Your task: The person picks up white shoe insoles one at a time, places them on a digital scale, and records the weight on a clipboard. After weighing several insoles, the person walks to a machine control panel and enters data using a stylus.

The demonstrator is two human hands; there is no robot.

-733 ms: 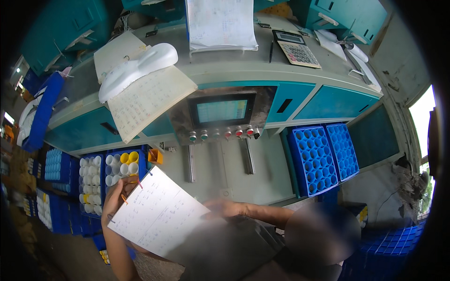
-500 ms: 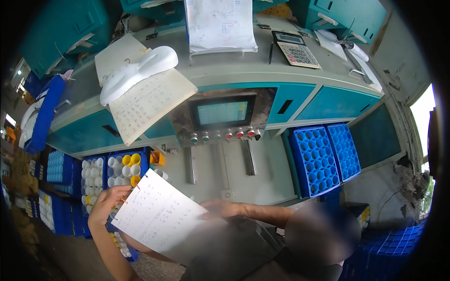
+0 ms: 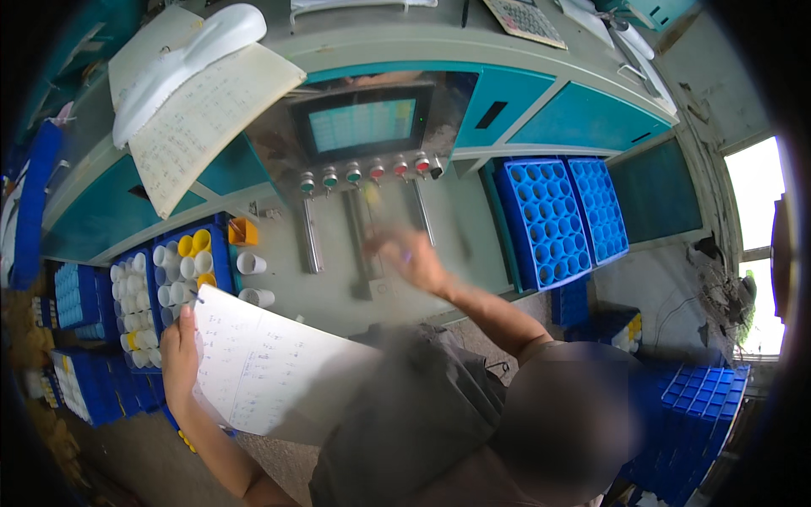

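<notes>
My left hand [image 3: 179,359] grips the left edge of a white notebook [image 3: 253,372] with handwritten columns, its thumb on the page. The notebook lies tilted against my front, and its right part is in shadow. Over the pale bench [image 3: 346,300], my right hand [image 3: 414,258] is raised off the page and smeared by motion. A small purple spot shows at its fingers, but I cannot make out whether they hold anything. Beyond that hand is a control panel with a screen [image 3: 363,125] and a row of green and red knobs [image 3: 376,171].
Blue crates of white and yellow cups [image 3: 198,262] stand at left, beside an orange box [image 3: 243,231] and two loose white cups [image 3: 252,264]. Trays of blue tubes [image 3: 545,221] are at right. An open ledger [image 3: 215,118] under a white curved object [image 3: 190,63] overhangs the upper shelf.
My right hand has left the notebook page and moved up and forward over the bench. My left hand still holds the notebook. The view has tipped downward and shifted right.
</notes>
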